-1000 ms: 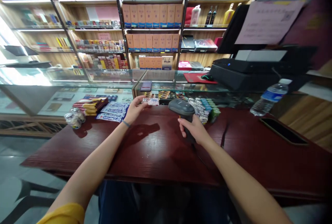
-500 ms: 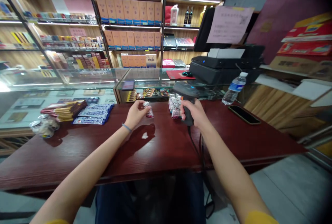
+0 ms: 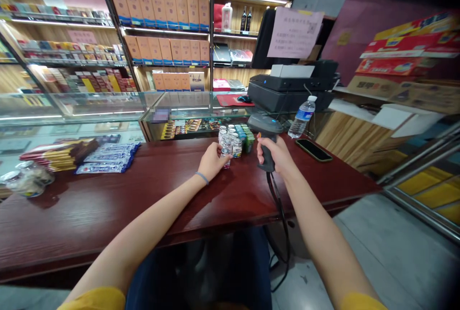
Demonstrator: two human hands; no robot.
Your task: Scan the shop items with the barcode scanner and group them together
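My left hand (image 3: 212, 161) is closed around a small clear jar (image 3: 225, 153) with a pinkish label, at the front left of a tight group of similar small jars (image 3: 236, 146). Green and blue containers (image 3: 247, 140) make up the right side of that group. My right hand (image 3: 276, 153) grips the handle of a black barcode scanner (image 3: 265, 124), raised just right of the group. Its cable (image 3: 278, 200) hangs down over the table's front edge.
On the dark red table (image 3: 143, 195) lie blue-and-white packets (image 3: 108, 159), gold-red packs (image 3: 59, 152) and two larger jars (image 3: 27, 183) at left. A water bottle (image 3: 302, 117) and a phone (image 3: 313, 150) are at right. Behind stands a glass display case (image 3: 179, 101).
My left hand has carried the small jar rightward to the group. My right hand with the scanner has shifted off to the group's right side, uncovering more containers. The view has turned right.
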